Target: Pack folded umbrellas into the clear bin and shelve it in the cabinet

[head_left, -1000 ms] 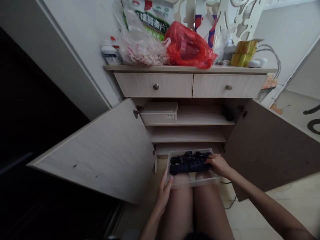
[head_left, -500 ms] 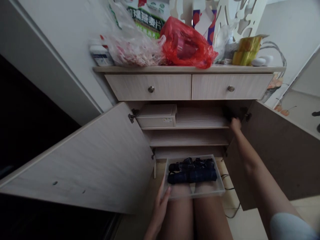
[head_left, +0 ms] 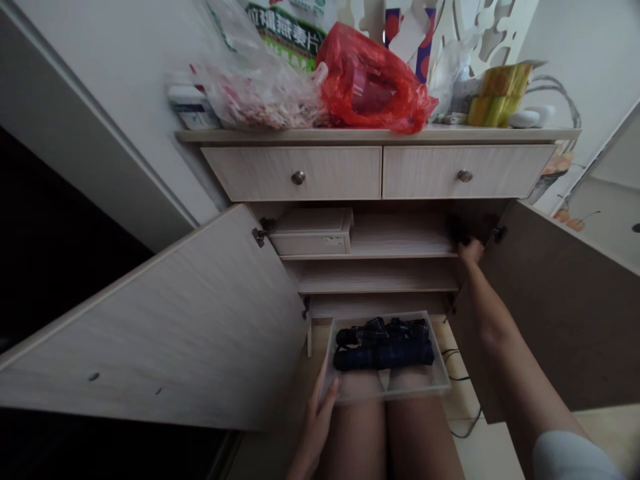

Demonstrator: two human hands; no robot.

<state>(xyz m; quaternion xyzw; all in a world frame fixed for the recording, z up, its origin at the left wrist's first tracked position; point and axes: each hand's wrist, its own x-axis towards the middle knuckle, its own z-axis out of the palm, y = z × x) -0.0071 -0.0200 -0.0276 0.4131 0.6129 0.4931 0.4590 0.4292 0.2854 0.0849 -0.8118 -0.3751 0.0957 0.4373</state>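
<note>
A clear plastic tray (head_left: pixel 395 395) rests on my thighs. My left hand (head_left: pixel 320 403) grips its left side, thumb over the rim. Two folded umbrellas lie side by side in it: a navy one (head_left: pixel 390 355) in front and a dark checked one (head_left: pixel 380 330) behind. My right hand (head_left: pixel 471 251) reaches into the right end of the cabinet's upper shelf (head_left: pixel 400 235), its fingers closed around a black object (head_left: pixel 456 230). Shadow hides most of that object, and I cannot make out its kind.
Both cabinet doors, left (head_left: pixel 165 333) and right (head_left: pixel 565 313), stand wide open beside my arms. A pale drawer box (head_left: pixel 313 233) sits on the upper shelf's left. Bags, including a red one (head_left: pixel 375 87), crowd the top. Cables (head_left: pixel 467 427) lie on the floor at right.
My right hand remains at the shelf's right end, with slightly more of the black object visible by its fingers. The view has shifted slightly. The tray and my left hand stay put.
</note>
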